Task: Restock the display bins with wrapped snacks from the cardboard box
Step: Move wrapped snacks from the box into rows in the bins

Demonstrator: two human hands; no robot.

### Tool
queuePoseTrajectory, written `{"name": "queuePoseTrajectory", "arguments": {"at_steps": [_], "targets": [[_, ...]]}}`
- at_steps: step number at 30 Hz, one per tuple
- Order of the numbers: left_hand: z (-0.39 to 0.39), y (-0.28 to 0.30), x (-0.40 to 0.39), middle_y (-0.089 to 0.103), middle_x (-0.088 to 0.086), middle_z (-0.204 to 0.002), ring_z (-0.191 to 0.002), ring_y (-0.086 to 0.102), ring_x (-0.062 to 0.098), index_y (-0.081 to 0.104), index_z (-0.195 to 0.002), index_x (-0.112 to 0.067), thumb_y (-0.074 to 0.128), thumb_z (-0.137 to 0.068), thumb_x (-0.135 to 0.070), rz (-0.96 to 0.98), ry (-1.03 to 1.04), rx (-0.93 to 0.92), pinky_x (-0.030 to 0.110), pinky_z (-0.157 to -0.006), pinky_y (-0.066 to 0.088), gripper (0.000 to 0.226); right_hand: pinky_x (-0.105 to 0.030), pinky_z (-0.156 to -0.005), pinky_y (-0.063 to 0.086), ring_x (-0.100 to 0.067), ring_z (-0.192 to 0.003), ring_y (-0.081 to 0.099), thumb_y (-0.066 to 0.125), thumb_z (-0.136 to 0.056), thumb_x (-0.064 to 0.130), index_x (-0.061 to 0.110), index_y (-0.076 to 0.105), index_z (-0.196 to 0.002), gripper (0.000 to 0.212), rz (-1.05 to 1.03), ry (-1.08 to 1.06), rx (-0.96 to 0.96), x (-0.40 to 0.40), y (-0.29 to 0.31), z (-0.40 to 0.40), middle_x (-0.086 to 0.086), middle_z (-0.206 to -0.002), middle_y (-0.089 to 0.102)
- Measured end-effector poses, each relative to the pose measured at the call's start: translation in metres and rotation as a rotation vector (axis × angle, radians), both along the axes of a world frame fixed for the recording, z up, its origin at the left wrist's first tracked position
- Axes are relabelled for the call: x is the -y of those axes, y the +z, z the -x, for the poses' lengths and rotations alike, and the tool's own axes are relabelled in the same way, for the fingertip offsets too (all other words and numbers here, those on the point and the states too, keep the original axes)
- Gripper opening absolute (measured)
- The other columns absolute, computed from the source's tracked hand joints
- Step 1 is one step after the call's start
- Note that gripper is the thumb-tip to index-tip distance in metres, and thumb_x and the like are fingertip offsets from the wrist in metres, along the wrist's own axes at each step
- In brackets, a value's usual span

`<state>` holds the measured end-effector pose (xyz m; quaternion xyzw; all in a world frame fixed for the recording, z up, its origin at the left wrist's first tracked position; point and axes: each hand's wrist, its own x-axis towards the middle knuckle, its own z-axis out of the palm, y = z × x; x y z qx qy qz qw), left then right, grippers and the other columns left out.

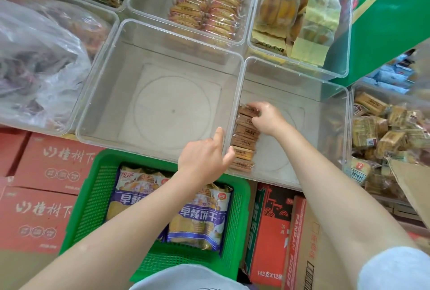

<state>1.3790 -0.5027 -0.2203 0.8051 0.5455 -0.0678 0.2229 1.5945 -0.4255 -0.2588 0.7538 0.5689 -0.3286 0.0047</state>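
Bright, even, diffuse light fills the view, and shadows are faint: only a soft one lies beneath the right hand (265, 117) on the floor of the clear bin (325, 94). Pale sheen streaks the bin's walls and rim, and white glare washes over the crumpled plastic bag (39, 57) far to the left of it. The wide lens bows straight edges outward away from the bin, most at the corners. Detail is slightly soft overall, with wrappers above the bin smeared.
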Motion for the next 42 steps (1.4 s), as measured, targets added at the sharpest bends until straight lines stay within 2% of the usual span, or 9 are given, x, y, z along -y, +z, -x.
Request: {"name": "queuePoseTrajectory", "arguments": {"at_steps": [3, 7, 13, 19, 24, 27, 30, 36, 42], "targets": [[0.000, -0.001, 0.000, 0.068, 0.005, -0.087, -0.074, 0.065, 0.025, 0.023, -0.157, -0.011, 0.023, -0.103, -0.053, -0.001, -0.003, 0.007, 0.035, -0.060, 0.051, 0.068, -0.042, -0.110, 0.038, -0.034, -0.133, 0.039, 0.043, -0.091, 0.002, 0.025, 0.054, -0.143, 0.058, -0.008, 0.074, 0.165, 0.007, 0.000, 0.002, -0.013, -0.139, 0.051], [-0.001, -0.001, 0.001, 0.068, 0.007, -0.088, -0.075, 0.065, 0.028, 0.026, -0.154, -0.010, 0.024, -0.103, -0.052, -0.005, -0.007, 0.000, 0.035, -0.059, 0.047, 0.067, -0.045, -0.095, 0.045, -0.038, -0.119, 0.047, 0.044, -0.094, -0.003, 0.027, 0.050, -0.143, 0.058, -0.066, 0.178, 0.362, 0.022, 0.004, 0.009, -0.016, -0.122, 0.047], [0.001, 0.000, 0.001, 0.067, 0.006, -0.085, -0.073, 0.064, 0.027, 0.032, -0.151, -0.010, 0.024, -0.102, -0.052, 0.048, 0.022, 0.045, 0.035, -0.058, 0.048, 0.065, -0.049, -0.110, 0.038, -0.034, -0.139, 0.034, 0.052, -0.091, -0.002, 0.030, 0.019, -0.159, 0.082, 0.118, 0.188, 0.302, 0.028, 0.033, 0.023, -0.013, -0.152, 0.035], [-0.003, 0.028, 0.012, 0.047, 0.017, -0.141, -0.125, 0.049, 0.032, 0.030, -0.152, -0.013, 0.034, -0.105, -0.047, 0.210, 0.096, 0.118, 0.043, -0.097, 0.044, 0.058, -0.038, -0.107, 0.040, -0.022, -0.129, 0.047, 0.048, -0.104, 0.025, 0.021, 0.055, -0.140, 0.036, 0.048, 0.215, 0.098, 0.117, 0.112, 0.018, -0.004, -0.143, 0.048], [-0.051, 0.085, 0.070, 0.047, 0.009, -0.142, -0.126, 0.048, 0.025, 0.046, -0.144, -0.017, 0.049, -0.100, -0.036, 0.032, 0.064, 0.441, 0.041, -0.103, 0.044, 0.048, -0.036, -0.086, 0.052, -0.016, -0.096, 0.062, 0.049, -0.102, 0.015, 0.015, 0.070, -0.115, 0.024, -0.327, 0.141, 0.003, 0.219, 0.185, -0.013, -0.001, -0.109, 0.068], [-0.102, 0.120, 0.124, 0.053, -0.001, -0.128, -0.107, 0.056, 0.014, 0.053, -0.137, -0.023, 0.054, -0.099, -0.037, 0.181, -0.049, 0.569, 0.034, -0.088, 0.045, 0.040, -0.033, -0.080, 0.053, -0.020, -0.093, 0.066, 0.049, -0.096, 0.009, 0.012, 0.071, -0.110, 0.026, -0.639, -0.007, 0.054, 0.289, 0.208, -0.041, -0.003, -0.103, 0.070], [-0.157, 0.140, 0.181, 0.049, 0.002, -0.138, -0.114, 0.056, 0.016, 0.042, -0.145, -0.028, 0.057, -0.097, -0.040, 0.339, -0.162, 0.662, 0.040, -0.100, 0.048, 0.052, -0.031, -0.082, 0.051, -0.020, -0.091, 0.062, 0.048, -0.091, 0.010, 0.009, 0.070, -0.104, 0.026, -0.793, -0.152, 0.198, 0.353, 0.213, -0.079, -0.004, -0.097, 0.067], [-0.228, 0.133, 0.254, -0.006, 0.007, -0.168, -0.154, 0.011, 0.026, 0.002, -0.159, -0.040, 0.063, -0.093, -0.047, 0.371, -0.165, 0.556, 0.042, -0.118, 0.028, 0.090, -0.041, -0.089, 0.049, -0.027, -0.111, 0.055, 0.050, -0.099, 0.015, 0.011, 0.067, -0.115, 0.023, -0.388, -0.240, 0.287, 0.437, 0.191, -0.162, -0.008, -0.112, 0.061], [-0.231, 0.123, 0.267, -0.009, 0.003, -0.169, -0.131, 0.049, 0.027, 0.003, -0.155, -0.052, 0.056, -0.093, -0.019, 0.273, -0.123, 0.561, 0.034, -0.079, 0.050, 0.087, -0.041, -0.090, 0.051, -0.036, -0.126, 0.049, 0.046, -0.104, 0.024, 0.029, 0.022, -0.158, 0.059, 0.146, -0.128, 0.260, 0.423, 0.171, -0.185, -0.017, -0.155, 0.027]]}}
